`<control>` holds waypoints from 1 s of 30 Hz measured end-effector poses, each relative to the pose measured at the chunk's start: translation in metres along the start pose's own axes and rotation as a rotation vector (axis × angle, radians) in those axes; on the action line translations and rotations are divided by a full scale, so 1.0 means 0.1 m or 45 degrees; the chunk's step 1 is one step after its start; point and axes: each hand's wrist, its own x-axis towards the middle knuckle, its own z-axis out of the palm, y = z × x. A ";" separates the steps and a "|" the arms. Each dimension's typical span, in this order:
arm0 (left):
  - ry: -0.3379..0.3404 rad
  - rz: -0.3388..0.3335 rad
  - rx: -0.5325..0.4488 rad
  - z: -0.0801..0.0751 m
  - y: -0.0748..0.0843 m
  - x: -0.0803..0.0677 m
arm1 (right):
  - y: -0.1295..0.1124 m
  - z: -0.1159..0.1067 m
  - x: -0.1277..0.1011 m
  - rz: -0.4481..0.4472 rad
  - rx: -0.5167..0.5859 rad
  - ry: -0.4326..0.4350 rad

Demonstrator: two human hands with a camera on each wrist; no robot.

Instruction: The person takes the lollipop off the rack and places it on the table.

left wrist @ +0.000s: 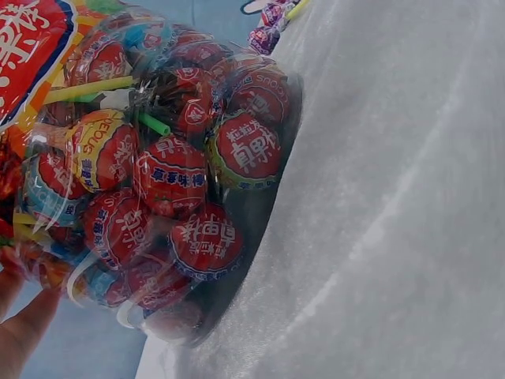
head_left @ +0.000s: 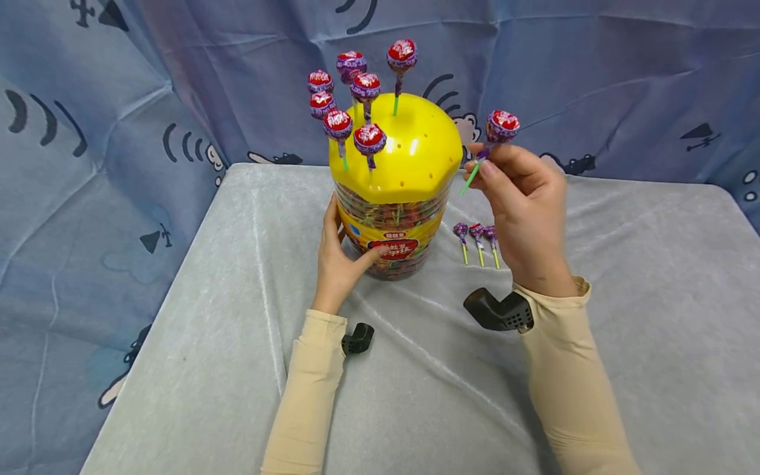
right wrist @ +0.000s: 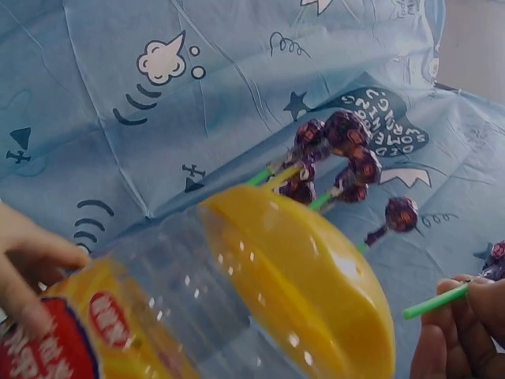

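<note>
A clear plastic jar full of wrapped lollipops stands on the table under a domed yellow lid with small holes. Several purple-and-red lollipops stick up out of the lid, mostly on its left half. My left hand grips the jar low on its left side, thumb across the front label. To the right of the lid, my right hand pinches one lollipop by the top of its green stick, candy end up and the bare stick end slanting down left. In the right wrist view that green stick points toward the lid.
Three lollipops lie in a row on the grey cloth-covered table, right of the jar and partly beside my right wrist. A blue patterned curtain hangs behind the table. Black cameras sit on both wrists.
</note>
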 end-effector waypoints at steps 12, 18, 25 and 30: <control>-0.004 0.026 0.005 0.00 0.00 0.01 | -0.02 -0.35 -0.18 0.073 0.054 0.073; 0.003 0.024 0.008 0.01 -0.01 0.00 | -0.03 -0.47 -0.23 0.117 0.096 0.099; 0.002 0.019 0.013 0.01 -0.01 0.00 | -0.04 -0.58 -0.26 0.119 0.075 0.140; 0.002 0.022 0.003 0.00 -0.01 -0.01 | -0.04 -0.62 -0.25 0.120 0.087 0.153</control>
